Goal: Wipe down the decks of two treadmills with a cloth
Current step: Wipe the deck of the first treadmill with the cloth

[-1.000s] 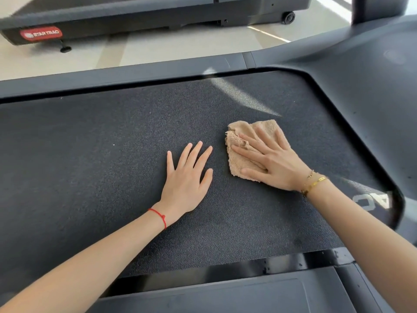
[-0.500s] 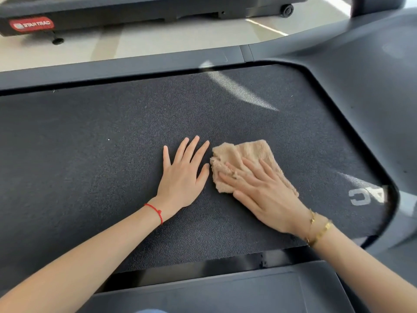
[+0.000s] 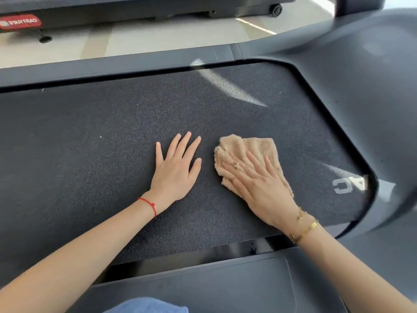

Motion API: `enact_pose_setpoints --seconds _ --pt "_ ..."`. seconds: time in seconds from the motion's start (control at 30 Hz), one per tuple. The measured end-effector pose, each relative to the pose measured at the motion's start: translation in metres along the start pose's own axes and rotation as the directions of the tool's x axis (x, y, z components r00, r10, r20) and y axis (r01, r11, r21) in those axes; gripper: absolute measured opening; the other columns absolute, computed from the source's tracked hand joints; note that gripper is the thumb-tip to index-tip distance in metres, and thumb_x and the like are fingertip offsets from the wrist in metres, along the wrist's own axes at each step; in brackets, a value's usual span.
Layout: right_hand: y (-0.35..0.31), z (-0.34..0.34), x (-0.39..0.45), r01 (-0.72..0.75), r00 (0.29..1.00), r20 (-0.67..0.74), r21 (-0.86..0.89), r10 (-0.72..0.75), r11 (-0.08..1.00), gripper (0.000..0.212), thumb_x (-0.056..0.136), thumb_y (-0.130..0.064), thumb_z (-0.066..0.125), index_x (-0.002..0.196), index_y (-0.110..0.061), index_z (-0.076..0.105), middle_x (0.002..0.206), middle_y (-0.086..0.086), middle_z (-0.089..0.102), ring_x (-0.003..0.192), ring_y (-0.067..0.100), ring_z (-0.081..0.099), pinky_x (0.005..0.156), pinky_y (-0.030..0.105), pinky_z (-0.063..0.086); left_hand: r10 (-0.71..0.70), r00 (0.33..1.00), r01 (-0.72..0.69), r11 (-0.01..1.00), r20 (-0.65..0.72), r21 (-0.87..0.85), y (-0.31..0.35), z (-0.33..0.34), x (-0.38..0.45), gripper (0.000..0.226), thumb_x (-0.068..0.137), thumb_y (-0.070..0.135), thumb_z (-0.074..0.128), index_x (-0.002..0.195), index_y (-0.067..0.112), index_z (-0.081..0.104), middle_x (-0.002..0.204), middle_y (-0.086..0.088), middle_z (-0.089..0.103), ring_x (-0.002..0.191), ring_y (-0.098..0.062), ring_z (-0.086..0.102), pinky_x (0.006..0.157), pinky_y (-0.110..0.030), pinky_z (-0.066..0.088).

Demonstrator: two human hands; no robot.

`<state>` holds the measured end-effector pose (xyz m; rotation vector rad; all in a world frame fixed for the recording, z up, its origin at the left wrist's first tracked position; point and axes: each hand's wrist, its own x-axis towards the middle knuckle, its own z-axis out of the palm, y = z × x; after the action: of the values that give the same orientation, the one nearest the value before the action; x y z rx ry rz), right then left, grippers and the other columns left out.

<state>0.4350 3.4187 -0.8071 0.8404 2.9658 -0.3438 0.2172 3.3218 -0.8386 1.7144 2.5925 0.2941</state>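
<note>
The dark textured belt (image 3: 94, 154) of the near treadmill fills the middle of the view. A crumpled tan cloth (image 3: 255, 146) lies on it right of centre. My right hand (image 3: 259, 186) presses flat on the cloth with straight, spread fingers, covering its near half. My left hand (image 3: 174, 170) rests flat on the bare belt just left of the cloth, fingers straight, a small gap between it and the cloth. The second treadmill (image 3: 135, 10), with a red label, stands across the floor at the top.
Grey side rails (image 3: 112, 64) run along the belt's far edge and near edge (image 3: 225, 285). The motor cover (image 3: 372, 86) rises at the right, next to white lettering on the belt. Pale floor (image 3: 158, 37) separates the two machines. Blue fabric shows at the bottom edge.
My right hand slid the cloth across the belt toward me and toward my left hand, then held about there. My left hand stayed flat in place.
</note>
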Motion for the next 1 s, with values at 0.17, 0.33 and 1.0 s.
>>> enact_pose_setpoints --seconds 0.17,0.33,1.0 --pt "0.020 0.001 -0.034 -0.049 0.999 -0.027 -0.062 0.048 0.997 0.052 0.099 -0.051 0.010 0.151 -0.049 0.001 0.160 -0.023 0.006 0.151 0.017 -0.004 0.121 0.046 -0.001 0.003 1.000 -0.003 1.000 0.007 0.005 -0.001 0.000 -0.001 0.058 0.103 0.046 0.019 0.158 0.033 0.008 0.166 0.007 0.005 0.153 -0.015 -0.002 0.120 -0.060 0.000" --pt "0.067 -0.012 -0.033 -0.425 0.900 -0.081 0.054 0.428 0.904 0.057 0.098 -0.056 0.027 0.151 -0.050 0.006 0.162 -0.019 0.006 0.151 0.024 -0.003 0.119 0.052 -0.003 -0.007 1.000 0.007 1.000 0.030 -0.007 0.001 -0.002 -0.002 0.057 0.104 0.044 0.020 0.158 0.032 0.007 0.166 0.007 0.003 0.153 -0.015 -0.004 0.119 -0.060 -0.003" --pt "0.087 -0.010 -0.085 -0.385 0.917 -0.079 0.084 0.392 0.919 0.058 0.096 -0.060 0.019 0.148 -0.054 -0.005 0.160 -0.026 -0.004 0.151 0.018 -0.008 0.121 0.047 -0.002 0.088 0.996 -0.087 0.996 0.028 -0.032 0.060 0.010 0.010 0.060 0.102 0.045 0.021 0.158 0.027 0.010 0.166 0.005 0.007 0.153 -0.019 -0.002 0.117 -0.065 -0.004"
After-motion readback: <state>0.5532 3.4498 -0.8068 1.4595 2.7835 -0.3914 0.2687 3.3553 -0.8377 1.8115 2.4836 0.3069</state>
